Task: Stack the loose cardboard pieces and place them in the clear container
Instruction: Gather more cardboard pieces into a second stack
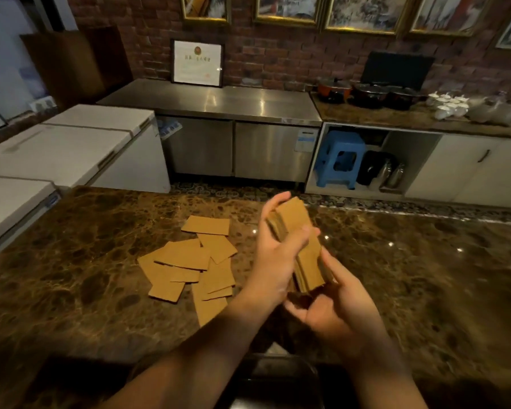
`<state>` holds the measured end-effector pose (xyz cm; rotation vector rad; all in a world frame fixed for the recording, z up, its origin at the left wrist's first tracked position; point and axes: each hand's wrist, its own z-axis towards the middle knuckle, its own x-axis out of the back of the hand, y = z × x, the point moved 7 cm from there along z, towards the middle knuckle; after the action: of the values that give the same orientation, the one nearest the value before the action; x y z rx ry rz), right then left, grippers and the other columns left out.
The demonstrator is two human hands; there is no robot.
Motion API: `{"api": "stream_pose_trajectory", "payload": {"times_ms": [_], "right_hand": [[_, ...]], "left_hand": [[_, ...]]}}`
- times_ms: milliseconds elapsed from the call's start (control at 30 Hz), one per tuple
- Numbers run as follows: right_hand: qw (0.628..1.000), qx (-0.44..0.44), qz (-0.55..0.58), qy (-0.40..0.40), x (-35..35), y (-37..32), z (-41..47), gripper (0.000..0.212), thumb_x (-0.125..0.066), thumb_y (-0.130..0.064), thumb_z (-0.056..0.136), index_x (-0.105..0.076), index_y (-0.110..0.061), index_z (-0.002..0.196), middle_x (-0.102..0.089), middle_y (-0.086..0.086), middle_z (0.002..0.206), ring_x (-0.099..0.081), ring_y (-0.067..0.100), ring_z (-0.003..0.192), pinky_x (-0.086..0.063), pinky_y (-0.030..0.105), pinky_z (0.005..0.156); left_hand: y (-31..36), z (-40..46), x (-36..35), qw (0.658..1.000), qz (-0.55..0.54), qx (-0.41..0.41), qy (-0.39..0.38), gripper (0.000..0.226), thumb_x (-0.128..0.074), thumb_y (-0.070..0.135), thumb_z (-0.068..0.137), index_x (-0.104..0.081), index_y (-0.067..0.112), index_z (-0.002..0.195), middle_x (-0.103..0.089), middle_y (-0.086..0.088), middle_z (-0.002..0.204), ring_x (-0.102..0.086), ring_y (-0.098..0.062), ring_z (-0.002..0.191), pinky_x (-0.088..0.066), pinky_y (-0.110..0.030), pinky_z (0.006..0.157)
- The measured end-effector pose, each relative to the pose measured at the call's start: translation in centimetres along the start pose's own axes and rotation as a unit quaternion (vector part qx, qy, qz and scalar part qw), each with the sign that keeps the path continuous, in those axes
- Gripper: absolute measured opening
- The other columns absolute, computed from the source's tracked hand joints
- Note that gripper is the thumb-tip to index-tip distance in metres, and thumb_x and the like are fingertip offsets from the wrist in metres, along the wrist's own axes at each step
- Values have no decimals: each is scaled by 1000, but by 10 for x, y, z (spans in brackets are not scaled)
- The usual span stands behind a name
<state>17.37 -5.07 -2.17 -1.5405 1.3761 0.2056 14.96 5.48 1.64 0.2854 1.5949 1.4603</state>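
Note:
A thick stack of brown cardboard pieces [303, 246] is held above the brown marble counter [86, 276]. My left hand [273, 261] grips its left side, thumb across the top. My right hand [334, 302] cups the stack's near end from below. Several loose cardboard pieces [189, 261] lie overlapping on the counter to the left of my hands. The rim of what may be the clear container [281, 376] shows dimly at the counter's near edge, between my forearms.
White chest freezers [65, 152] stand at the left beyond the counter. A steel cabinet [219, 107] lines the brick wall. A blue stool [340, 157] sits under the right-hand shelf, with pots and white cups above.

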Motion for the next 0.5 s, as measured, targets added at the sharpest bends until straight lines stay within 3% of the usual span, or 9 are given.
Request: {"api": "stream_pose_trajectory", "payload": {"times_ms": [67, 133, 233, 300, 367, 400, 433, 500], "right_hand": [[997, 15, 75, -6, 22, -2, -2, 51, -61, -22, 80, -64, -9, 130, -73, 21, 118, -68, 38, 110, -56, 52, 87], [996, 55, 75, -14, 40, -7, -3, 48, -55, -21, 83, -62, -5, 129, -71, 24, 119, -71, 37, 106, -60, 50, 85], [978, 200, -19, 56, 77, -27, -6, 45, -61, -16, 85, -61, -5, 128, -69, 26, 122, -69, 39, 109, -58, 52, 90], [923, 322, -147, 151, 101, -47, -14, 35, -71, -9, 83, -64, -18, 117, -70, 20, 114, -72, 34, 98, -62, 44, 77], [841, 401, -308, 193, 105, -58, -21, 39, -74, -2, 84, -63, -34, 103, -70, 5, 103, -72, 23, 91, -60, 31, 71], [818, 408, -362, 184, 105, -57, -18, 44, -74, -1, 85, -61, -40, 100, -69, -1, 99, -71, 19, 90, -60, 29, 72], [810, 404, -388, 175, 106, -54, -13, 47, -73, -1, 86, -60, -44, 100, -69, -3, 98, -71, 19, 91, -60, 32, 74], [823, 380, -387, 170, 112, -47, 0, 51, -71, 0, 88, -57, -48, 100, -67, -2, 103, -70, 22, 95, -60, 40, 76]], "left_hand": [[-18, -5, -23, 997, 57, -4, -55, 60, -73, 23, 77, -54, 50, 127, -61, -4, 124, -66, -29, 111, -57, -46, 91], [-37, -8, -35, 994, 64, 20, -83, 64, -73, 23, 75, -53, 53, 127, -63, 0, 124, -65, -17, 111, -55, -38, 92], [-60, -2, -33, 990, 86, 78, -81, 84, -82, 20, 67, -46, 53, 135, -65, -1, 126, -66, -12, 110, -54, -35, 96], [-70, 5, -25, 989, 83, 106, -69, 96, -85, 13, 64, -41, 48, 141, -63, -7, 126, -69, -13, 106, -57, -33, 88], [-77, 14, -20, 984, 101, 132, -61, 83, -86, 25, 65, -49, 39, 137, -63, -5, 122, -70, -9, 100, -57, -25, 79], [-81, 18, -19, 979, 131, 143, -60, 67, -85, 39, 66, -59, 36, 127, -66, -2, 117, -71, -7, 96, -56, -21, 76], [-88, 21, -20, 972, 168, 153, -57, 50, -80, 49, 69, -67, 32, 114, -69, -1, 111, -71, -8, 92, -55, -21, 74], [-104, 27, -15, 962, 223, 155, -27, 25, -67, 47, 87, -71, 23, 92, -71, -1, 95, -69, -14, 85, -54, -29, 75]]}}
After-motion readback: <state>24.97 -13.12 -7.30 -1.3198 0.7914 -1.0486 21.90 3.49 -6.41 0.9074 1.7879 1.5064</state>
